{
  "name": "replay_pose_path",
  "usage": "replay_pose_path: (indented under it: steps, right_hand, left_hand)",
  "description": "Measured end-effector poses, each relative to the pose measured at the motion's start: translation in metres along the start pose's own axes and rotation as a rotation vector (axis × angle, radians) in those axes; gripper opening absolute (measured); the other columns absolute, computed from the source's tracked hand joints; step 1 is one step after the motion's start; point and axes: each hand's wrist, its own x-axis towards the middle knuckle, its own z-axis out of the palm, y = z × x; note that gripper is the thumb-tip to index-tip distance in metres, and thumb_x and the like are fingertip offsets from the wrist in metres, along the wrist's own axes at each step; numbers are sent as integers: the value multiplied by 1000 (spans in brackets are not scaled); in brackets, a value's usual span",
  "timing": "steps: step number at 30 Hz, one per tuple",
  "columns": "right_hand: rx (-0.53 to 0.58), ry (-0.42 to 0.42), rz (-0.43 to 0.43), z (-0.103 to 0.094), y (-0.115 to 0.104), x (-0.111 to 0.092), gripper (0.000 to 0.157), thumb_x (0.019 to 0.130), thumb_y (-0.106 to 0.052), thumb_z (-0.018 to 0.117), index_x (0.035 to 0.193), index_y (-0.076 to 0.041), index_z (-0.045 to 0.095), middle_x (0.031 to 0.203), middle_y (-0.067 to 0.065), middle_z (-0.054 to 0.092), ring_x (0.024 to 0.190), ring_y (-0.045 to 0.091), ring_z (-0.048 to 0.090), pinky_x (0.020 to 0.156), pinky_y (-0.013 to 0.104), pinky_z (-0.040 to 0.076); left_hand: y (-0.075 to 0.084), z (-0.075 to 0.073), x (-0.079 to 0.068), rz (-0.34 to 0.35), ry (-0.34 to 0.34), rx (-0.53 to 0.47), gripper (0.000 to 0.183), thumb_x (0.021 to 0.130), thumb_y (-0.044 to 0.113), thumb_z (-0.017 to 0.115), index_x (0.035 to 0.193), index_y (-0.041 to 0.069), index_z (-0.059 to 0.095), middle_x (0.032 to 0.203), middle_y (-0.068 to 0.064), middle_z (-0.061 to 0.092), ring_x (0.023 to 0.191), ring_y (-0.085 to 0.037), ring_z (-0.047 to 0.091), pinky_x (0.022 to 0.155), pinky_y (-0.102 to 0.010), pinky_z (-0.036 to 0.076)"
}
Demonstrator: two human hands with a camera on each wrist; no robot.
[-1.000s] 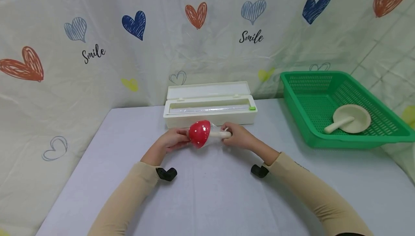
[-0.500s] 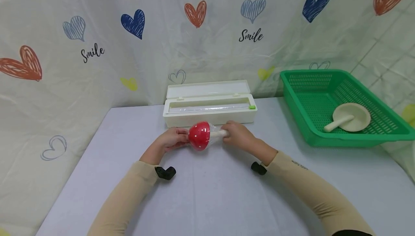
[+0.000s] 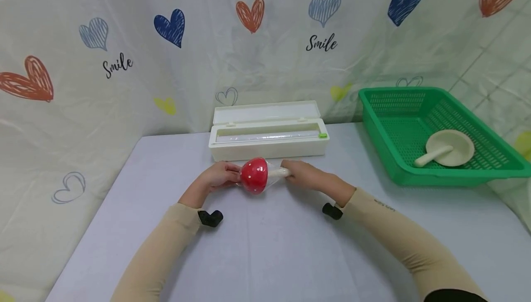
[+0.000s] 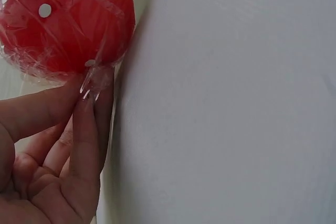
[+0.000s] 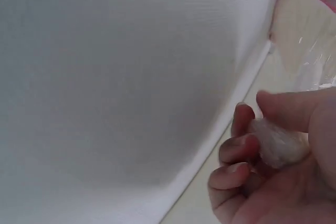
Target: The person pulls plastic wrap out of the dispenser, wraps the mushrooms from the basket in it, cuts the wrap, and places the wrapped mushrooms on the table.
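Note:
Lying sideways between the hands is a toy mushroom [image 3: 254,176] with a white-dotted red cap and a pale stem, wrapped in clear film. At the cap's top, the left hand [image 3: 217,176] pinches gathered film between thumb and fingers; the left wrist view shows the twisted film [image 4: 94,80] right at the fingertips. The right hand [image 3: 304,174] curls round the stem's far end, which hides that end in the head view. Wrinkled film covers the stem end [image 5: 278,145] in the right wrist view.
Just behind the hands stands an open white film dispenser box [image 3: 269,150], a film roll [image 3: 269,137] inside and its lid raised. At the right, a green basket [image 3: 456,178] holds a cream mushroom-shaped piece [image 3: 456,147]. A white cloth covers the table [image 3: 265,256].
The mushroom has come slightly nearer the person, and its cap has turned a little. Fingers of the right hand have closed further over the stem end. The left hand keeps its pinch.

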Motion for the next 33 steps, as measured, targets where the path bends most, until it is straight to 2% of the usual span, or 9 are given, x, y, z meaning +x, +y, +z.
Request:
replay_pose_path:
  steps: [4,7,12,16,21,24,28,33]
  right_hand:
    - [73,-135,34,1,4,-1,19,99,-8,64,115,-1,56,97,4,58,88,19,52,78,32,48]
    - [95,-188,37,-3,8,-2,28,100,-15,61,122,1,55,104,6,57,93,21,52,81,35,47]
    - [68,-198,10,-14,12,-6,30,100,-14,56,125,0,67,114,9,57,99,22,52,86,37,47]
    - [43,-200,-26,-18,13,-6,25,99,-10,65,121,-2,73,107,6,61,91,18,54,81,32,48]
    - [23,-197,-50,-20,10,-3,21,95,-7,70,114,-3,77,97,2,64,86,13,57,77,28,50]
    - [31,-201,-33,-20,9,-1,20,94,-6,71,113,-3,77,95,2,64,85,13,58,76,28,51]
    - [51,-208,20,-20,10,0,23,94,-8,73,116,-3,77,95,2,65,84,14,56,74,27,50]
    - [74,-197,69,-20,9,2,29,94,-10,74,121,-2,75,93,-1,68,81,14,56,71,27,49]
  left_hand:
    - [3,-5,1,-17,11,79,33,99,2,62,130,-10,64,118,-20,71,100,-23,69,94,-36,56]
    - [7,-6,1,-19,21,136,32,98,3,64,128,-8,67,115,-18,72,99,-24,69,92,-35,57]
    - [10,-8,2,-16,31,170,30,98,2,64,126,-8,68,110,-17,74,94,-22,70,90,-35,58]
    - [8,-7,4,-6,41,180,29,98,0,64,125,-10,68,109,-19,74,94,-23,71,90,-35,58]
    - [10,-3,5,23,124,269,21,94,2,70,112,-7,74,98,-16,75,85,-20,68,82,-31,58]
    - [10,-2,4,18,169,309,16,92,3,72,104,-6,76,91,-13,74,79,-19,65,75,-29,57]
    - [10,-4,0,2,164,234,16,92,1,70,106,-8,70,89,-11,71,77,-18,66,77,-29,58]
    - [10,-13,-4,-19,71,-40,27,97,-1,62,123,-10,58,104,-15,70,89,-20,71,90,-34,58]
